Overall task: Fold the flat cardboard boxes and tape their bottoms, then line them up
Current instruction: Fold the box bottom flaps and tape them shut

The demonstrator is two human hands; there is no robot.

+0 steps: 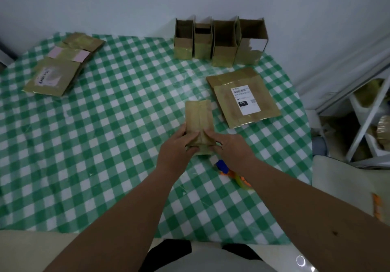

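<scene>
Box (pixel 198 119) brown, folded (tape-glossed)

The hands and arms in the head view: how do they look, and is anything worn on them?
Both forearms are bare up to the frame edge: no sleeves, gloves, watch or rings show. The left hand and right hand are bare, too. No markings or cables are visible.

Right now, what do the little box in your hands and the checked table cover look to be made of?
The box: brown cardboard, matte, with glossy strips that look like tape. The table cover: probably plastic or oilcloth, since its green-and-white check shows a faint sheen and creases, though coated fabric is possible.
</scene>
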